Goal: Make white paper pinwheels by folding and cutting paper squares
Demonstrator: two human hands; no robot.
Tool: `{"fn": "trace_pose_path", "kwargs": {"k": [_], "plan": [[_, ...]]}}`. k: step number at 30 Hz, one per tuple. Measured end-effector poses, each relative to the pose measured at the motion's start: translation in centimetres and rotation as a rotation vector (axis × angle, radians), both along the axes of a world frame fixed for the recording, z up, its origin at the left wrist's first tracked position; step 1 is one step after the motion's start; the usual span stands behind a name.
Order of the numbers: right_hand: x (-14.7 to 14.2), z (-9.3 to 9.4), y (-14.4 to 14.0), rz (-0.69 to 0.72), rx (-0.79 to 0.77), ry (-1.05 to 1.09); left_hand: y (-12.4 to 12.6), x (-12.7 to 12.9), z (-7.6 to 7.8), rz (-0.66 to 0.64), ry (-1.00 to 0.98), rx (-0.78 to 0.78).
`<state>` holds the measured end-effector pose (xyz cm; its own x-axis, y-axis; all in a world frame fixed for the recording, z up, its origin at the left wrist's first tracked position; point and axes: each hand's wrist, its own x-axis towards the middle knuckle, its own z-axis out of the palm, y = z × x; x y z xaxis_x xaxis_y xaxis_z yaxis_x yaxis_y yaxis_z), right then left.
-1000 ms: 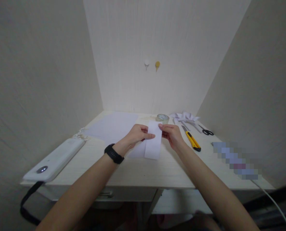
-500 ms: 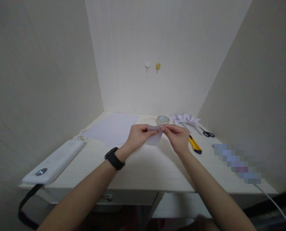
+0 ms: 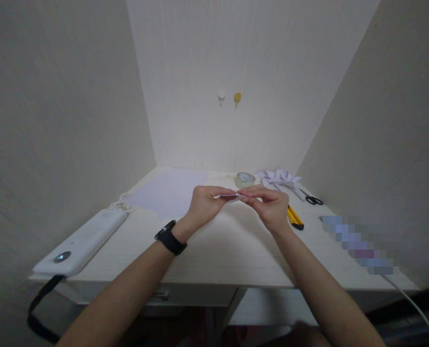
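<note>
Above the worktop (image 3: 214, 250), just in front of the tape roll (image 3: 244, 179), the paper strip (image 3: 229, 196) is sitting edge-on between both grips, left hand (image 3: 204, 206) and right hand (image 3: 268, 205) pinching its ends; its surface is hard to make out, the utility knife (image 3: 294, 218) partly hidden behind the right hand.

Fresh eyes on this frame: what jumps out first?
The two hands meeting at mid-desk: the left hand and right hand pinch a small white paper strip between them, seen nearly edge-on above the desk. On the left wrist sits a black wristband. To the right of the hands lie a yellow utility knife and black scissors.
</note>
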<state>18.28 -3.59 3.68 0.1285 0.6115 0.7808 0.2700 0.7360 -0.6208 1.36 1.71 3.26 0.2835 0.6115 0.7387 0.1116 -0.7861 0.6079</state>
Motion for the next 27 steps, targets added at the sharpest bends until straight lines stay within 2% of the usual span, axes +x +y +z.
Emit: {"fn": "trace_pose_path", "kwargs": {"k": [6,10,13,16,23,27], "plan": [[0.5,-0.2,0.3,0.051,-0.077,0.066,0.0,0.0,0.0,-0.036,0.053,-0.027],[0.9,-0.5,0.7,0.128,-0.115,0.110,-0.1,0.0,-0.1,-0.004,0.091,-0.099],[0.9,-0.8,1.1,0.126,-0.153,0.180,-0.1,0.0,-0.1,0.022,0.147,-0.187],[0.6,-1.0,1.6,0.084,-0.223,0.261,0.1,-0.2,0.2,0.012,0.105,-0.291],[-0.1,-1.8,2.6,0.042,-0.391,0.227,0.9,-0.5,0.4,-0.103,0.014,-0.534],[-0.3,-1.8,2.6,0.049,-0.450,0.281,0.8,-0.3,0.2,-0.164,-0.046,-0.682]]}}
